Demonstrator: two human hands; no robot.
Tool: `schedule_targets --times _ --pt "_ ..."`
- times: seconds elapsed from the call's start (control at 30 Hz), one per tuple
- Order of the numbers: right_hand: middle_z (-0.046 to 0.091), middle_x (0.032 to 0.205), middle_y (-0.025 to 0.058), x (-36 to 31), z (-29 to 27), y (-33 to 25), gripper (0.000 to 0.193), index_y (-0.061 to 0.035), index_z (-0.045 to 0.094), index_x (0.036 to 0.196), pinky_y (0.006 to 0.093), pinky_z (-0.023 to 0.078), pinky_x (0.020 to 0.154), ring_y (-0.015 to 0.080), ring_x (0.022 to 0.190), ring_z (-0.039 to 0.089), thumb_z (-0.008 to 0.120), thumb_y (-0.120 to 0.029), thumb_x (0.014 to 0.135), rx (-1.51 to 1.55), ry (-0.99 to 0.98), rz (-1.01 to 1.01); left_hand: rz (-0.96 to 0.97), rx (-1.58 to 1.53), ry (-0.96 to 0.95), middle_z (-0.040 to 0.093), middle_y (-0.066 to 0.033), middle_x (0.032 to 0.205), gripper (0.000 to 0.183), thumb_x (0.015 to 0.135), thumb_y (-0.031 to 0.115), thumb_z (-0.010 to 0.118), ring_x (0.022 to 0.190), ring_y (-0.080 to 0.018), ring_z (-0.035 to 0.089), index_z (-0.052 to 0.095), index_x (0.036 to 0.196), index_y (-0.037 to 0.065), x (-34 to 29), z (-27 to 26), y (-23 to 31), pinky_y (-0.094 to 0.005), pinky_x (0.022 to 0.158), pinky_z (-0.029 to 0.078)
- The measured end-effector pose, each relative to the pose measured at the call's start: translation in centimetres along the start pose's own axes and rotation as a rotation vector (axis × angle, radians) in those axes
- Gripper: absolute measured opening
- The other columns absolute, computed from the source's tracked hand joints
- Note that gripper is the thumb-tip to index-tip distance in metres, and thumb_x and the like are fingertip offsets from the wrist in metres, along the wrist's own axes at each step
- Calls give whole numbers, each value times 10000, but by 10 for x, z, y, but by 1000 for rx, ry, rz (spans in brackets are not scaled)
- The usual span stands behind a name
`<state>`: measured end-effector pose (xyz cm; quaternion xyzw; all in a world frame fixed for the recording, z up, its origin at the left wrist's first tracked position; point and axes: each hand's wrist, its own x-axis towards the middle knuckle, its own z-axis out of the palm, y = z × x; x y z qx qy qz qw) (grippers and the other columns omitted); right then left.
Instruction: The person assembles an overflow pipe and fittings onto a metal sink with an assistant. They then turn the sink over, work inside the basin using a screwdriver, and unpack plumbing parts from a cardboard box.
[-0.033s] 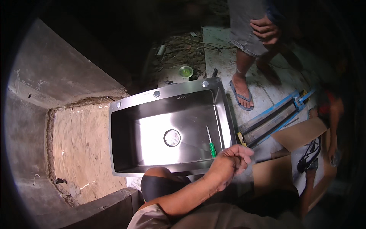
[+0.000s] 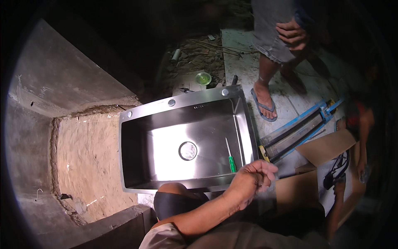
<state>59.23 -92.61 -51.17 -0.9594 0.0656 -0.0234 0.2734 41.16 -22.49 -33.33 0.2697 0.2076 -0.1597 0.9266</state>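
Note:
A stainless steel sink lies in front of me with its bowl facing up and a round drain hole in its floor. Inside, toward the right wall, rests a screwdriver with a green handle. My left hand hovers by the sink's near right corner, fingers curled together; whether they hold something small is hidden. At the far right, over an opened cardboard box, my right hand is closed on a black, hose-like part, partly in shadow.
A blue tile cutter lies right of the sink. Beyond it stands a person in flip-flops. Another person's arm reaches in at the right edge, by the box. Past the sink sits a green-filled cup. Concrete slabs border the left.
The whole view has shifted very slightly. My left hand's fingers have moved a little; the sink and screwdriver stay as they were.

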Motion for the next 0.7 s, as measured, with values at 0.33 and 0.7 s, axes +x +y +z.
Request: schedule_targets --times 0.33,0.7 --pt "656 1119 216 0 177 -503 405 36 637 1227 416 508 949 391 1032 639 749 -133 876 -111 -385 -727 87 -82 -48 662 -71 923 466 707 -209 407 684 -149 575 672 1028 1 -19 -21 17 -264 652 460" --pt "161 1650 234 -89 343 -679 806 -198 364 1563 707 243 1143 451 1533 124 765 -317 874 -330 -376 -683 109 -85 106 695 -131 987 416 805 -206 483 928 -183 656 627 1149 -19 -39 -34 27 -280 820 503"
